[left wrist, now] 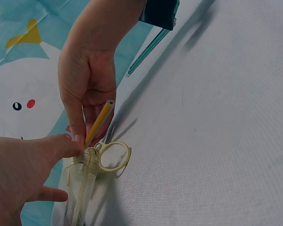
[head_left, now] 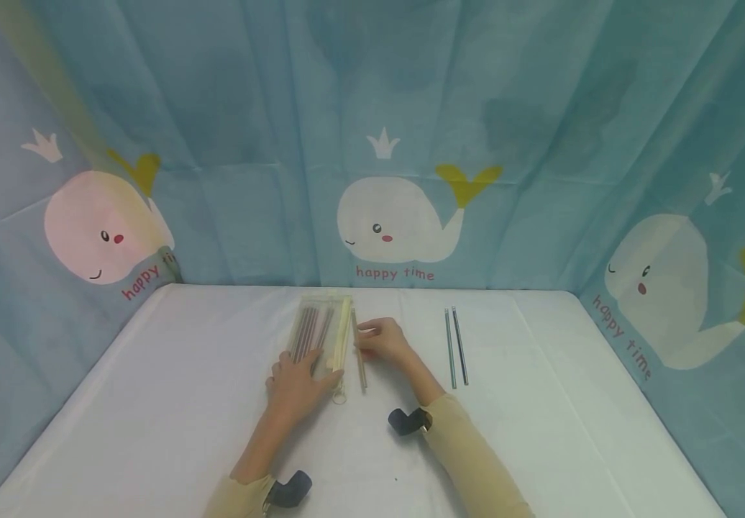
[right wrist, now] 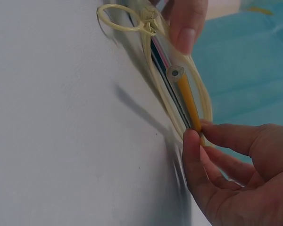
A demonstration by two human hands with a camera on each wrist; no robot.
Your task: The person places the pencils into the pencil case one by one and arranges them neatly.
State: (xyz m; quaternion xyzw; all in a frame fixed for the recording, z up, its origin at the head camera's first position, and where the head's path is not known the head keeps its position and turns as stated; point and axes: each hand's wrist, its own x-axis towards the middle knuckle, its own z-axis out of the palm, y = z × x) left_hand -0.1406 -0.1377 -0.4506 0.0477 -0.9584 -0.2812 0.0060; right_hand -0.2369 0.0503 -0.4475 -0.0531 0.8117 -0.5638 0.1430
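A translucent mesh pencil case [head_left: 326, 300] with a cream zipper lies on the table, several pencils [head_left: 305, 332] showing inside it. My left hand [head_left: 298, 385] grips its near part, the thumb at the zipper side and the fingers over the other edge. In the right wrist view the zipper gapes, and a yellow pencil [right wrist: 190, 103] lies along the opening beside darker pencils. My right hand [head_left: 382, 339] pinches this yellow pencil between thumb and fingers at the case's right side. A ring-shaped zipper pull [left wrist: 128, 160] hangs from the near end.
To the right, a green pencil [head_left: 451, 349] and a dark blue pencil [head_left: 460, 347] lie side by side on the white table [head_left: 573, 432]. Behind and at both sides hangs a blue curtain [head_left: 249, 216] printed with whales.
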